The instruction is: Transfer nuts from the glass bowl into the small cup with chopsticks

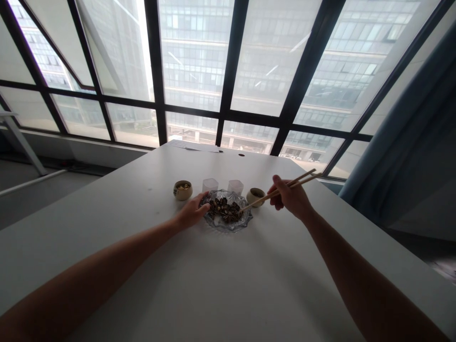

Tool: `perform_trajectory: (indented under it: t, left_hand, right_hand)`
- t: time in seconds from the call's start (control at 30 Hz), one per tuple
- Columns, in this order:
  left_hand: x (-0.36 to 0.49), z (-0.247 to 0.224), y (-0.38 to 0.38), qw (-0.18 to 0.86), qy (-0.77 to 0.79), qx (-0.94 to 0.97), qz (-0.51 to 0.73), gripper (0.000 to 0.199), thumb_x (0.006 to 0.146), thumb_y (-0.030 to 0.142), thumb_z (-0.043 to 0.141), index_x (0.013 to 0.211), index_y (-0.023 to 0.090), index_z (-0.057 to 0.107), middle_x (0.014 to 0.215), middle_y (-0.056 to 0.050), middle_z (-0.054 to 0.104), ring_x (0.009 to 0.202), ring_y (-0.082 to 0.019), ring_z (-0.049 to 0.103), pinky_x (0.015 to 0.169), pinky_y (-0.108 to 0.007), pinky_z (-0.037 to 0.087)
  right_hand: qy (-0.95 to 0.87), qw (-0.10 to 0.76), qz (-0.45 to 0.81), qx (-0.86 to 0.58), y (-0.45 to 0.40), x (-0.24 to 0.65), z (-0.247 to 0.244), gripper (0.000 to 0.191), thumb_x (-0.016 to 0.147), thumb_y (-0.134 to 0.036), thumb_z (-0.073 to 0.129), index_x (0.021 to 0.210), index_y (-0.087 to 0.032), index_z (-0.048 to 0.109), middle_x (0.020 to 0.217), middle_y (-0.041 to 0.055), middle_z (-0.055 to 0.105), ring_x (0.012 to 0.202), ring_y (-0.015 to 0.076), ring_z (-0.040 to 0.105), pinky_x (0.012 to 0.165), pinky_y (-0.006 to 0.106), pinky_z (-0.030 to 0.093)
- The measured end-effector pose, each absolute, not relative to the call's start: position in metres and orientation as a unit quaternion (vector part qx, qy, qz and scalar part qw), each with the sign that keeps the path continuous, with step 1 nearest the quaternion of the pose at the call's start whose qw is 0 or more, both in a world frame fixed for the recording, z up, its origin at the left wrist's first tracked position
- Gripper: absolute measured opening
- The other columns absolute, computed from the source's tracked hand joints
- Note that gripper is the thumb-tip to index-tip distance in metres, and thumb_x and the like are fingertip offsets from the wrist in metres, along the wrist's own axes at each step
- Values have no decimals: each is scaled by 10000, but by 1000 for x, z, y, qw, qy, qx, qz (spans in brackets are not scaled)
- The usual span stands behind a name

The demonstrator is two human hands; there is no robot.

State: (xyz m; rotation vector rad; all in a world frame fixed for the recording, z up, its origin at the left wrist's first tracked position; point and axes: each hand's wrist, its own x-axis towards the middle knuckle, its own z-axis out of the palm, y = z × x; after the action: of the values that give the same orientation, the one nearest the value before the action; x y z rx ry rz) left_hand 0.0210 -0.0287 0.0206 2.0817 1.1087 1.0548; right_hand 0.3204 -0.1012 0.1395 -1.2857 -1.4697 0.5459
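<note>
A clear glass plate (231, 229) with a jagged rim stands on the white table, holding a heap of dark striped seeds (228, 212). My left hand (192, 211) grips the plate's left rim, thumb on the inside. Wooden chopsticks (290, 184) are held in my right hand (288, 197), to the right of the plate; their tips reach down to the seeds at the plate's right side. Whether a seed is between the tips is too small to tell. Close behind my right hand's fingers is a small ceramic cup (255, 195).
Another ceramic cup (183, 190) with light-coloured pieces inside stands left of the plate. Two clear plastic cups (210, 184) (235, 186) stand behind the plate. Papers (192, 146) lie at the white table's (228, 285) far edge, before large windows. A blue curtain (395, 123) hangs at right.
</note>
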Motion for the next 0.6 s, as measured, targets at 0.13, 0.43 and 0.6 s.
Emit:
perform_trajectory:
  t: [0.13,0.43,0.6]
  left_hand:
    - [21,20,-28,278,409,773,396,671,860,407,520,1431,56,513,1380,-188,627,1265,-321,597,1106,-444,436]
    - [22,20,-28,281,403,770,407,627,860,384,539,1412,89,538,1357,-171,648,1253,-317,608,1106,-445,436]
    - [22,19,-28,284,406,770,403,642,860,389,537,1419,73,528,1366,-183,639,1258,-324,603,1109,-446,432]
  right_hand:
    - [-637,449,331,-532,-100,303,127,709,719,-841,610,555,-151,639,392,54,589,268,109,484,271,205,351]
    - [-615,564,237,-497,-99,292,115,677,746,-836,590,603,-176,634,453,31,608,323,111,518,308,216,397]
    - [-646,538,250,-481,-101,287,108,634,785,-795,602,660,-175,650,484,28,619,350,119,540,331,223,410]
